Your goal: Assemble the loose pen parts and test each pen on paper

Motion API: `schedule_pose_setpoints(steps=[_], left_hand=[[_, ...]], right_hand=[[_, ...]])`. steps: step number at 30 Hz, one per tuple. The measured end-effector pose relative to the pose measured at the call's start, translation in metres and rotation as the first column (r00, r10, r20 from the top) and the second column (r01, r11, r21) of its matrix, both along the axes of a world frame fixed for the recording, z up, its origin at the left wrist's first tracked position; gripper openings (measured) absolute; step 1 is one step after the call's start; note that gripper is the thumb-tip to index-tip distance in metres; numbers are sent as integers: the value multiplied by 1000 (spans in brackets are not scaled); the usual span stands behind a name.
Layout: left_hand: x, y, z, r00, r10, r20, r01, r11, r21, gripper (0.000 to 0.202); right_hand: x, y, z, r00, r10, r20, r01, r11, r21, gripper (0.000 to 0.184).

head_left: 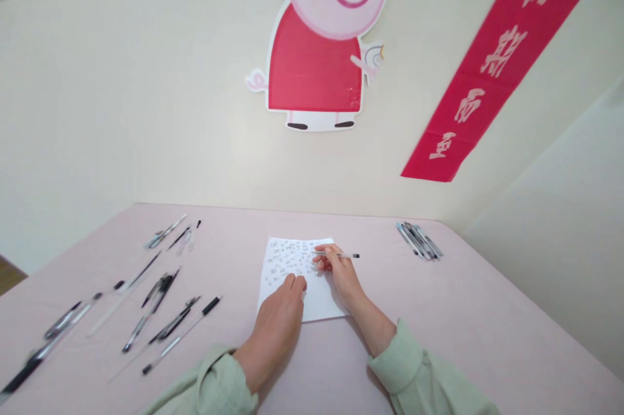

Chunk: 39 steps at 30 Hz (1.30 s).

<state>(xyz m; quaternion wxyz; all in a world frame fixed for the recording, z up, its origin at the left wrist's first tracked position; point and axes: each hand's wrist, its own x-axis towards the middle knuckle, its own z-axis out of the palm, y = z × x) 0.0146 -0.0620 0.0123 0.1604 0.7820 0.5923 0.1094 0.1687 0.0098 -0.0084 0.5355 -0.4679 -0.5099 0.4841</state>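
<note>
A white sheet of paper (316,301) covered with small handwritten marks lies in the middle of the pink table (478,317). My right hand (341,272) rests on the sheet, fingers pinched round a slim pen (348,255) whose black cap end points right and whose tip touches the paper. My left hand (277,324) lies on the sheet's near left corner, its fingers curled down against the paper with nothing in them. Both sleeves are pale green.
Several pens and pen parts (156,298) are scattered over the table's left side. A neat bunch of pens (419,240) lies at the far right. The table abuts a cream wall with a cartoon pig cut-out (322,57) and a red banner (492,57).
</note>
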Motion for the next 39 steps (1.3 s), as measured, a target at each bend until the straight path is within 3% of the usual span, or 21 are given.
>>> schedule_pose_setpoints(steps=[6,15,24,30,39], left_hand=[[-5,4,-5,991,-36,-131,43,998,51,26],[-1,2,-5,992,-26,-123,28,1000,10,32],[0,2,-5,996,-4,-84,4,1000,-4,36],[-1,2,1,983,-60,-175,53,998,-46,34],[-1,2,-4,979,-79,-189,79,997,-8,36]], right_hand=[[-5,-4,-3,953,-57,298,16,990,141,11],[-11,-11,-6,850,-74,521,2,991,136,10],[-11,-14,-5,817,-79,571,9,992,124,11],[-9,-14,-3,781,-111,614,50,992,117,11],[-10,-15,-6,790,-68,609,2,994,109,10]])
